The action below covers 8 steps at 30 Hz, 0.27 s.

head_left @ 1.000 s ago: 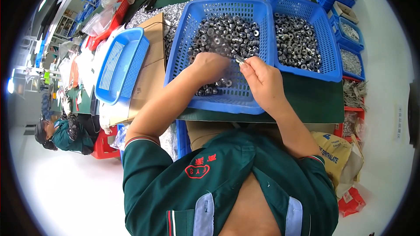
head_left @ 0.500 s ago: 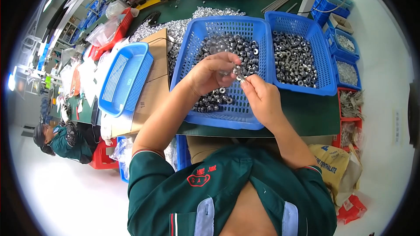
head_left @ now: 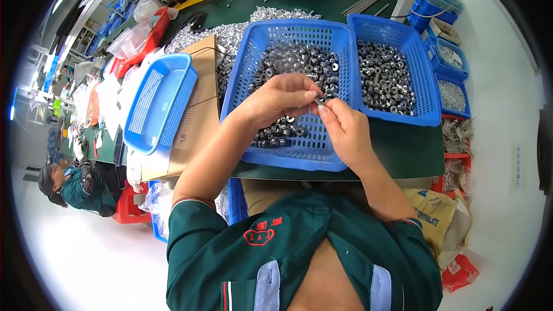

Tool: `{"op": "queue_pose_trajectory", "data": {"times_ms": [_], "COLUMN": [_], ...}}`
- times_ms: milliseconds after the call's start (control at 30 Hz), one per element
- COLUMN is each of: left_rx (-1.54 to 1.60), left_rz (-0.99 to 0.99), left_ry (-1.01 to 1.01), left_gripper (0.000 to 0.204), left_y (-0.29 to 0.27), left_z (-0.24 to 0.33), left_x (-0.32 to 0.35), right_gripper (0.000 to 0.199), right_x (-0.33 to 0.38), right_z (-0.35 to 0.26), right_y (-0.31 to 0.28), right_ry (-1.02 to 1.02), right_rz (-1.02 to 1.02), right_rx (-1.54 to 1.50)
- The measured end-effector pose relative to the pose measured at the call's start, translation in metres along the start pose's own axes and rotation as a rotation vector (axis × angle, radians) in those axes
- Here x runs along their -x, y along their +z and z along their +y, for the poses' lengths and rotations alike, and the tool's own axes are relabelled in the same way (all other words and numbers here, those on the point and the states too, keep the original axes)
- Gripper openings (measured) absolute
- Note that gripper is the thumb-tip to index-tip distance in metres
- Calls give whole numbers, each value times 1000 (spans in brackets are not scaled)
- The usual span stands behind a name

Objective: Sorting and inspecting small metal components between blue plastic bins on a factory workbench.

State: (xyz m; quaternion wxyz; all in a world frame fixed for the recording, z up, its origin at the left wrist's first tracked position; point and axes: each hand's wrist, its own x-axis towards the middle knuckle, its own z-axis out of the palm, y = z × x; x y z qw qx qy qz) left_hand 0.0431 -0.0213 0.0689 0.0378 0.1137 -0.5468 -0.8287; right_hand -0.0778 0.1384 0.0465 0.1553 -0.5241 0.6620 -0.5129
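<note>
My left hand is above the large blue perforated basket, its fingers curled and closed near the tips of my right hand. Whatever the left fingertips pinch is hidden behind them. My right hand pinches a small, thin metal rod between thumb and forefinger, and its far end meets the left fingertips. Below both hands lie many small, shiny cylindrical metal rings with holes through them. Bare mesh floor shows at the basket's near right.
Beside it on the right stands a second blue basket of similar rings. An empty blue basket rests on cardboard to the left. Loose silvery parts lie behind on the green table. A seated person is at far left.
The fingertips of both hands have come closer together. The shiny ring-like parts visible between them earlier are now mostly covered by the left fingers. My view has shifted slightly.
</note>
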Motion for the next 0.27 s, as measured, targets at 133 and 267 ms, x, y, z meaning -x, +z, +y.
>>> {"op": "queue_pose_trajectory", "data": {"times_ms": [133, 267], "left_rx": [-59, -43], "left_rz": [99, 6], "left_ry": [23, -65], "left_gripper": [22, 23], "left_y": [5, -8], "left_z": [-2, -3], "left_x": [0, -1], "right_gripper": [17, 17], "right_x": [2, 5], "right_z": [-2, -7], "right_y": [1, 4], "right_ry": [-26, -226], "right_rz": [30, 100], "right_rx": [62, 470]}}
